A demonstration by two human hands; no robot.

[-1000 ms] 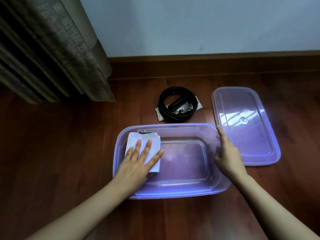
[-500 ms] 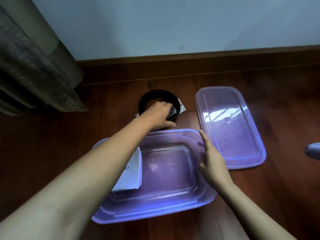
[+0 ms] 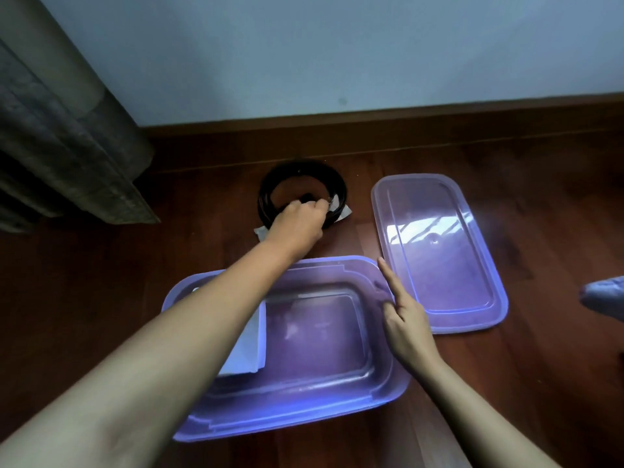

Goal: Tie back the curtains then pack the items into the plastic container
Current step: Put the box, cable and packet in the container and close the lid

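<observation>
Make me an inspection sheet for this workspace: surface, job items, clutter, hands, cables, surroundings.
Surface: dark reddish wooden floor.
Job's things: translucent purple plastic container, open, holding a white folded packet at its left end; translucent purple lid on the floor to its right; black coiled loop beyond it, on a white sheet.
Clutter: pale grey object at the right edge, unidentifiable.
Hands: left hand grips the coil's near side, fingers curled; right hand rests straight-fingered on the container's right rim.
Cables: nothing seen, unless the coil is a cord.
Surroundings: grey curtain at left, pale wall, wooden skirting board.
</observation>
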